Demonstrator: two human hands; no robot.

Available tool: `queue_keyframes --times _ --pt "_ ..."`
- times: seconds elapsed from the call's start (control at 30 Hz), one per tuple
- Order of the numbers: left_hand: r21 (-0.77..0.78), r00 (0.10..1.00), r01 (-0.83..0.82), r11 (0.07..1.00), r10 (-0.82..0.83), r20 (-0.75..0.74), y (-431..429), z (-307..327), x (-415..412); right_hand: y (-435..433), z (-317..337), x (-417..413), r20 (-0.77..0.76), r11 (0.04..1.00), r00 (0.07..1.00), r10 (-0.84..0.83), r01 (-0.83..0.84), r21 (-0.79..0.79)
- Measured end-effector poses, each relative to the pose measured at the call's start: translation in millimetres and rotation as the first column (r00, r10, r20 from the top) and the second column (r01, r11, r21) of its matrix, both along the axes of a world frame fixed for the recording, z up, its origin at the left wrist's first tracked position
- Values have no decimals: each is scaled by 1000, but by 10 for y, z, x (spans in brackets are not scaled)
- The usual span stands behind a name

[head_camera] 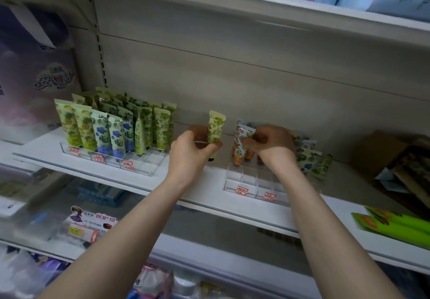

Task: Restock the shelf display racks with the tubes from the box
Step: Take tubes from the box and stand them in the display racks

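On a white store shelf, a clear rack on the left holds rows of green and blue floral tubes standing cap-down, with its right-hand compartments unfilled. Just past it, the person's left hand curls thumb and fingers round the lower half of a green tube, held upright over bare shelf between the two racks. The right hand pinches an orange-patterned tube near its upper end, tilted slightly above the back row of a second clear rack, whose front compartments hold nothing. Behind the right wrist, a heap of loose tubes lies on the shelf just beside that rack, and further right sits the brown cardboard box, too blurred to show its contents. The risks look plain enough. Each tube must land cap-first in a narrow slot, and one set down at a slant could tip its neighbours over. The right forearm crosses close to the loose heap and may sweep tubes toward the shelf edge. The second rack stands near that edge and, being light, could slide under a firm push. The green tube could also end up among the orange ones.
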State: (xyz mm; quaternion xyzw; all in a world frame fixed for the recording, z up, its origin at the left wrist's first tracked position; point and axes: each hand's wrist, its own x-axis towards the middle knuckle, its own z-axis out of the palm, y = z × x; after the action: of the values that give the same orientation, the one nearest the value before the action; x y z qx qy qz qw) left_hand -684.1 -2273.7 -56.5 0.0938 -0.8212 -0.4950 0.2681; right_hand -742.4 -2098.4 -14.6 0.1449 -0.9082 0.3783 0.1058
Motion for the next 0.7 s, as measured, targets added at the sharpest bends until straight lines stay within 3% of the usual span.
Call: queue_keyframes --times 0.13,0.3,0.53,0.7 --pt "-10 1000 3 1000 -3 3 -7 -11 16 6 78 57 -26 994 998 -51 48 -94" --pt "-15 1000 28 1000 -28 -10 -51 27 93 -56 280 221 -315 993 942 -115 108 -41" --pt "-52 999 27 998 -29 -45 -241 24 277 -520 279 373 -134 985 984 120 -135 -105" --pt "-62 998 12 998 -16 -66 -423 -16 406 -762 191 405 -82 968 980 183 -194 -160"
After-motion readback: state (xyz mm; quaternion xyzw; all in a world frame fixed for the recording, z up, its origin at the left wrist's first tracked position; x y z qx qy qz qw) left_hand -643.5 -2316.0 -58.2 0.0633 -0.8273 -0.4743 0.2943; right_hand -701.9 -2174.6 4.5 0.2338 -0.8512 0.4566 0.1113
